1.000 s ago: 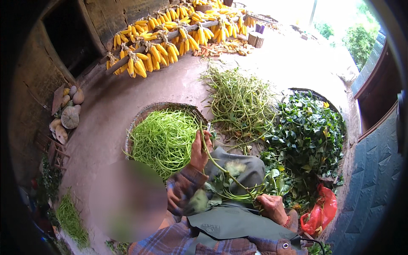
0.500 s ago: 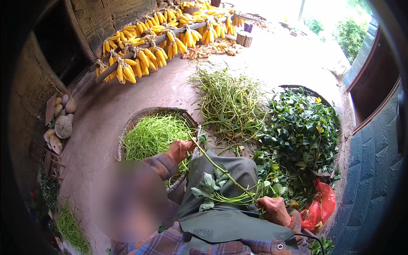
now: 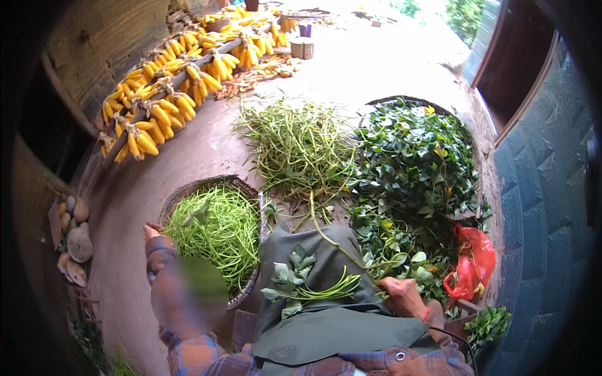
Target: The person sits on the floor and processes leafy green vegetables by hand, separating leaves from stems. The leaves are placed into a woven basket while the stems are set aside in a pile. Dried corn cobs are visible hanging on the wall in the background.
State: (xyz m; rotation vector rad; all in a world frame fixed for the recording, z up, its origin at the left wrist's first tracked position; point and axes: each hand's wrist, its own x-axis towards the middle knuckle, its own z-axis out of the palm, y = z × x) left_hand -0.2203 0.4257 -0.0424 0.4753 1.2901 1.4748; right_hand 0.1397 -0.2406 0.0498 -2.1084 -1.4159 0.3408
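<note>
My right hand (image 3: 406,297) is closed around the lower end of a long green vine (image 3: 338,244). The stem runs up over my knee to the pile of stripped stalks. On the dark apron (image 3: 313,241) across my lap lie a leafy sprig (image 3: 293,276) and a small bunch of thin green stems (image 3: 332,287). My left hand (image 3: 152,231) is at the outer left rim of a round woven basket (image 3: 164,213); its fingers show only partly. Heaped in the basket are thin light-green stems (image 3: 219,232). A blurred leaf (image 3: 197,215) appears over them.
A tangled pile of stalks (image 3: 298,144) lies ahead. At right stands a container heaped with dark green leaves (image 3: 417,156), near a red plastic bag (image 3: 473,263). Corn cobs (image 3: 166,116) hang on a pole at far left. Squashes (image 3: 79,243) sit along the left wall.
My left hand has left the vine and moved left to the basket's outer side. The vine's upper end now points toward the stalk pile. The view has shifted slightly right.
</note>
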